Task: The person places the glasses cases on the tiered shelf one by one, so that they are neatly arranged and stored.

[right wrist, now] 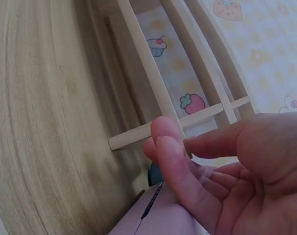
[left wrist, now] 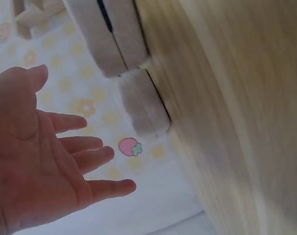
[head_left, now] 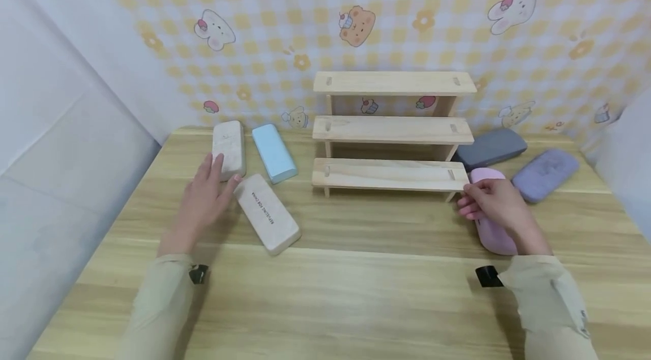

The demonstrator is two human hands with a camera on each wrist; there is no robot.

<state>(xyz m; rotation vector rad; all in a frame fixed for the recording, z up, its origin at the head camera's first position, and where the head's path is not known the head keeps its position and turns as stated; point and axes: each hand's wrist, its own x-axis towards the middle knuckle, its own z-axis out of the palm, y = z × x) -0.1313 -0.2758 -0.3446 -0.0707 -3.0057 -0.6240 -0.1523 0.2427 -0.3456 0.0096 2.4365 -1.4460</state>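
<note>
A three-tier wooden display rack (head_left: 391, 173) stands towards the back of the table. My right hand (head_left: 495, 207) pinches the right end of its lowest shelf between thumb and fingers. In the right wrist view, the thumb and fingertips (right wrist: 168, 147) meet at the shelf's end. Below that hand lies a pink glasses case (head_left: 495, 235), partly covered by it. With fingers spread, my left hand (head_left: 203, 196) hovers beside an off-white case (head_left: 229, 148) and a beige lettered case (head_left: 268, 214). The left wrist view shows its palm (left wrist: 36, 166) holding nothing.
A light blue case (head_left: 274, 154) lies between the off-white case and the rack. To the rack's right are a dark grey case (head_left: 490, 148) and a purple case (head_left: 546, 175). Behind the table hangs a yellow checked cloth (head_left: 396, 26); a white wall (head_left: 61, 122) borders the left.
</note>
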